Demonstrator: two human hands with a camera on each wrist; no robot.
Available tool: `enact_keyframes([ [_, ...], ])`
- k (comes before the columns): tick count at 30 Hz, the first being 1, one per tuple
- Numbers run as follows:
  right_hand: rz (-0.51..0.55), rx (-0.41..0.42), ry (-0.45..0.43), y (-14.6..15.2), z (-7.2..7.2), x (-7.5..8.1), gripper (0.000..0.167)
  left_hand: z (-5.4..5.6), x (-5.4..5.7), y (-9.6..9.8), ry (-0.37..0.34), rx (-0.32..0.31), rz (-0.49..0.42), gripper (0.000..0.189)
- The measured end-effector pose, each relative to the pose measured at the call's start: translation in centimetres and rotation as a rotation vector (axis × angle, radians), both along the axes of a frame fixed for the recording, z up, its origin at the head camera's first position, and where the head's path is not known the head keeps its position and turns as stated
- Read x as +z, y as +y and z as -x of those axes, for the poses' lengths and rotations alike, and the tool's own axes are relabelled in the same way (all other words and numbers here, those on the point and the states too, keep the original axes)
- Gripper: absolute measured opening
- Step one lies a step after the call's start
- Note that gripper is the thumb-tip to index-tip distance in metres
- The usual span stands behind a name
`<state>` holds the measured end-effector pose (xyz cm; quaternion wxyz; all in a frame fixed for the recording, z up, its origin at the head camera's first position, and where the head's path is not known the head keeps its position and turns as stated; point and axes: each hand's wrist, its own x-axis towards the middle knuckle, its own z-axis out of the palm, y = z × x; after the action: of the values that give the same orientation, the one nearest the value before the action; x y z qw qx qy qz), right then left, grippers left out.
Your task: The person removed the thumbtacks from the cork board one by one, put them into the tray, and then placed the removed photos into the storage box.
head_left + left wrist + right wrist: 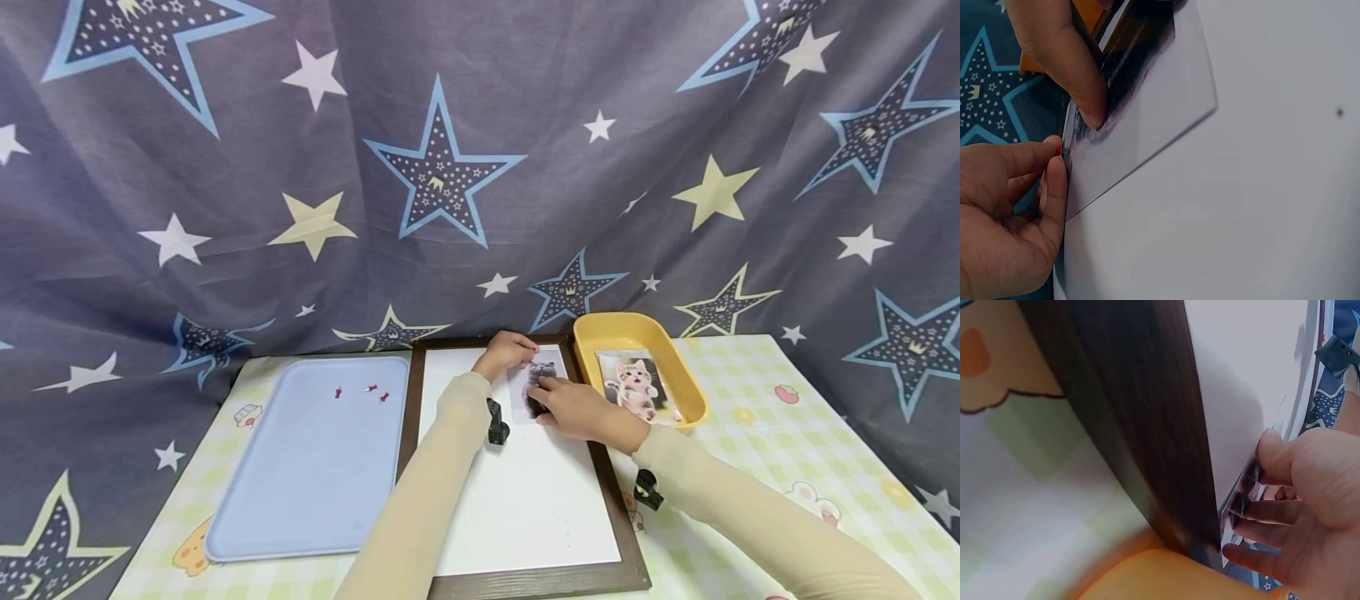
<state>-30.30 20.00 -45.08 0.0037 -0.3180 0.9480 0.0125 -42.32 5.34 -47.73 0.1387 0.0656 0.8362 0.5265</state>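
A cat photo (517, 400) lies against the upper right of a white board (536, 492) in a dark wooden frame. My left hand (507, 353) is at the photo's top edge, pinching a red push pin (1059, 150) between thumb and fingers; in the left wrist view only a bit of red shows. The pin's point is hidden. My right hand (581, 408) rests on the photo with extended fingers and covers part of the cat. In the right wrist view, its thumb and fingers (1266, 532) spread over the dark picture.
Left of the board is a pale blue tray (300, 483) with several red push pins (384, 397) on it. A yellow bin (678, 379) stands at the right, holding a kitten photo (637, 392). Behind the table hangs a star-patterned curtain (450, 283).
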Motion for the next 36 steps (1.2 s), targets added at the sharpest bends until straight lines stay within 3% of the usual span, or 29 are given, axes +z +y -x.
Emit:
enact_keyframes([
  [19,-0.008,-0.004,0.002,-0.12,-0.01,0.23,0.045,-0.26,0.15,0.12,0.050,0.045,0.029,0.017],
  [23,-0.007,-0.001,0.007,-0.12,-0.05,0.21,0.045,0.17,-0.23,0.21,0.038,0.058,0.007,0.010],
  [36,-0.008,-0.008,0.000,-0.08,-0.07,0.10,0.045,0.21,-0.21,0.60,0.020,0.078,0.010,0.017],
])
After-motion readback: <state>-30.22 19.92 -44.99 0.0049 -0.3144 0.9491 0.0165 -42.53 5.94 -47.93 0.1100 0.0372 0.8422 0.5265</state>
